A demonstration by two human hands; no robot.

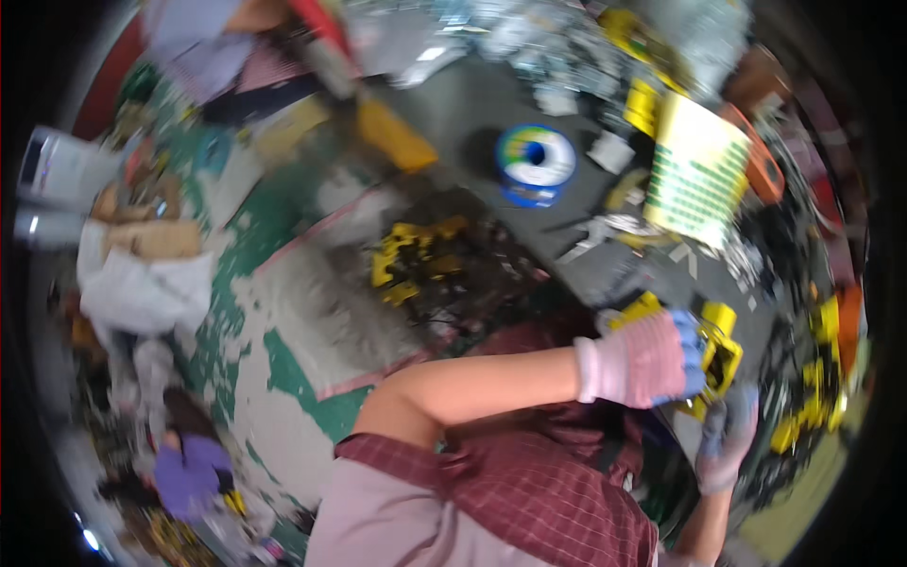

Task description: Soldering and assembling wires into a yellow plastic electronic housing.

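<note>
My left hand (647,359), in a pink and blue work glove, reaches across from the left with its fingers curled against a yellow plastic housing (721,352). That housing has a dark opening in its side. Just below it is my right hand (727,439), gloved the same way, its fingers stretched upward near the housing's lower end; motion blur hides whether they touch. Another yellow piece (638,308) shows behind my left hand. On the dark bench (586,250) beyond stands a blue-rimmed solder wire spool (536,156), with pliers (588,238) to its right.
A yellow-green printed sheet (699,170) lies by an orange tool-like object (756,156). Clear plastic bags (548,42) crowd the far bench. Yellow parts (416,260) fill a dark spot left of the bench, beside a grey sack (331,302) on worn green floor. A person in purple (192,475) is at lower left.
</note>
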